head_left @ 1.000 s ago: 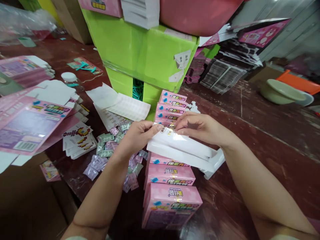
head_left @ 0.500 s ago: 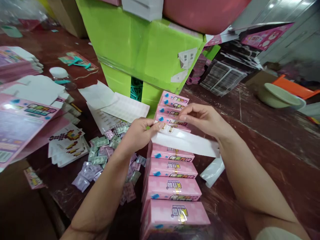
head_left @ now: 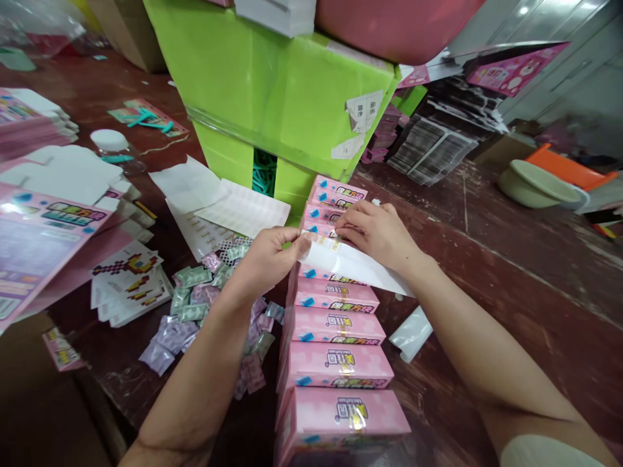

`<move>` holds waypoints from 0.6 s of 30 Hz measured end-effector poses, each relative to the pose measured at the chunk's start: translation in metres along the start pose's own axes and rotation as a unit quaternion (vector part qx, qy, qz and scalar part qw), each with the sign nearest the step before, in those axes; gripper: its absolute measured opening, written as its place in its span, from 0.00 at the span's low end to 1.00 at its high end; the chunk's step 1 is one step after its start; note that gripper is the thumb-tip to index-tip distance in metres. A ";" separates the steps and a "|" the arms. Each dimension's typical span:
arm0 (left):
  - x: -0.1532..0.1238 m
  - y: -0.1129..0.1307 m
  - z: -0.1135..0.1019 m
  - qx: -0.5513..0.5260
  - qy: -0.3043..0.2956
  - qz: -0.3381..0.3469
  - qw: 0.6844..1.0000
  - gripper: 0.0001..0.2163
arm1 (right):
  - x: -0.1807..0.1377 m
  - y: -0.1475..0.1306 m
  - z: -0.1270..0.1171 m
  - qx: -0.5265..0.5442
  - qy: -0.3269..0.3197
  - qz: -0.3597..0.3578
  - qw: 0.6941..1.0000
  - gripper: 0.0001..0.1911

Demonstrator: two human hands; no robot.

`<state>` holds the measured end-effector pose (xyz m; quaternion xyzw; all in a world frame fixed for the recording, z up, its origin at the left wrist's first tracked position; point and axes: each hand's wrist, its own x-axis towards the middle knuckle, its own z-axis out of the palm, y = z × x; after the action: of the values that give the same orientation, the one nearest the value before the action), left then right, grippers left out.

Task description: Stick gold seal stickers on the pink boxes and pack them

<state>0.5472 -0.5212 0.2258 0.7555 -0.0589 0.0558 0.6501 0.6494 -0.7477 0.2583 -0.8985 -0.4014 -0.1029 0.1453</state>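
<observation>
Between the thumb and fingers of my left hand (head_left: 280,259) is the left end of a white sticker strip (head_left: 357,263), with a few small gold-and-clear stickers along its upper edge. The strip lies slantwise over a row of pink printed boxes (head_left: 335,324). My right hand (head_left: 377,233) is at the far part of that row, fingers curled down and close together against a box top. Whatever its fingertips hold, if anything, is hidden. Gold-coloured seals show on the nearer boxes. The strip's right end passes beneath my right wrist.
Small filled sachets (head_left: 195,311) lie left of the boxes, near printed cards (head_left: 129,282) and white sheets (head_left: 243,207). Flattened pink cartons (head_left: 48,227) are stacked at far left. A large green box (head_left: 292,97) stands behind the row. A piece of clear film (head_left: 411,334) lies right.
My right hand has moved left and slightly down onto a box, its fingers curling closer together. The strip's right end has shifted left; my left hand stays nearly in place.
</observation>
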 end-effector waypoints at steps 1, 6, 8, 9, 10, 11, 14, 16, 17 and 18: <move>0.000 -0.001 0.001 0.002 -0.002 0.006 1.000 0.15 | -0.001 -0.001 -0.002 0.009 -0.010 -0.011 1.000 0.10; 0.000 -0.003 0.001 0.012 -0.007 0.018 1.000 0.16 | -0.008 -0.011 -0.020 0.268 -0.025 -0.040 0.962 0.13; -0.001 0.000 0.001 0.033 0.009 0.012 0.999 0.15 | -0.011 -0.020 -0.025 0.326 -0.028 -0.068 0.942 0.10; -0.001 0.002 0.000 0.044 0.019 0.004 0.999 0.14 | -0.010 -0.023 -0.026 0.340 -0.017 -0.078 0.937 0.08; -0.001 0.003 0.000 0.051 0.027 -0.009 0.998 0.14 | -0.007 -0.024 -0.026 0.351 -0.001 -0.078 0.933 0.08; 0.000 0.003 -0.001 0.054 0.034 -0.026 0.998 0.14 | -0.002 -0.022 -0.024 0.359 0.017 -0.072 0.931 0.08; 0.002 -0.002 -0.002 0.054 0.046 -0.053 0.996 0.16 | 0.018 0.001 -0.010 0.348 0.054 -0.041 0.935 0.07; 0.004 -0.009 -0.004 0.060 0.046 -0.040 0.996 0.15 | 0.031 0.022 0.002 0.310 0.046 -0.022 0.949 0.05; 0.005 -0.012 -0.005 0.067 0.044 -0.030 0.996 0.14 | 0.036 0.031 0.008 0.292 0.038 -0.012 0.956 0.05; 0.005 -0.015 -0.006 0.074 0.040 -0.022 0.996 0.13 | 0.039 0.038 0.013 0.276 0.030 -0.002 0.961 0.04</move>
<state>0.5545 -0.5126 0.2126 0.7997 -0.0118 0.0760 0.5954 0.7042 -0.7399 0.2509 -0.8189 -0.4116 -0.0152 0.3997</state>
